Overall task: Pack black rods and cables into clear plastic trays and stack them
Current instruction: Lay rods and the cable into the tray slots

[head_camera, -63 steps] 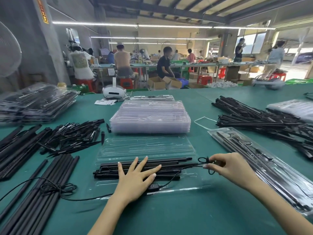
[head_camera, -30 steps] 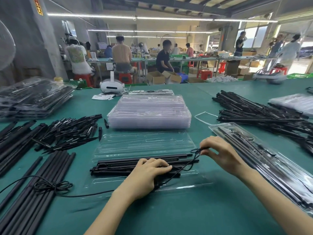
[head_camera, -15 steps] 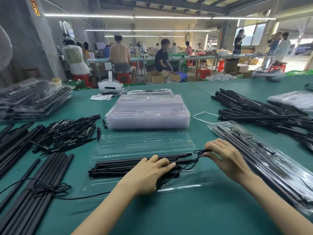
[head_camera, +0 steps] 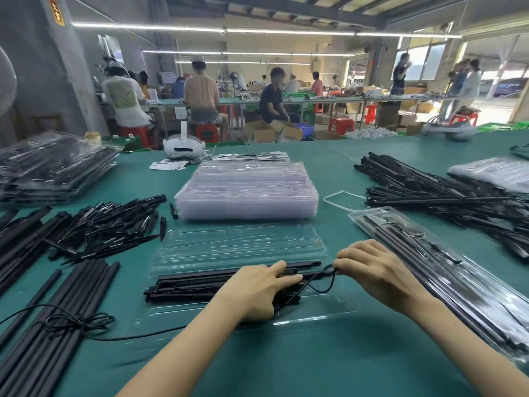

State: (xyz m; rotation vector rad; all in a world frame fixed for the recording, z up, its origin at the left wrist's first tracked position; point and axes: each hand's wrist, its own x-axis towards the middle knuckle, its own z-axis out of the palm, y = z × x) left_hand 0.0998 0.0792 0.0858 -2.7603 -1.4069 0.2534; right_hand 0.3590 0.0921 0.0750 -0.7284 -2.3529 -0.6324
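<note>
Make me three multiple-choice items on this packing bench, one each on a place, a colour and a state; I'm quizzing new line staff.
1. Where is the stack of empty clear trays?
A. beyond the open tray
B. under the left hand
C. on the floor

2. What colour is the table cover?
A. red
B. green
C. white

3. What is the right hand doing?
A. lying flat on the table
B. lifting a tray
C. pinching the black cable

Answers: 1 A, it sits farther back than the open tray. 2 B, green shows all around the hands. 3 C, its fingertips pinch the cable loop by the rods, which the left hand presses.
</note>
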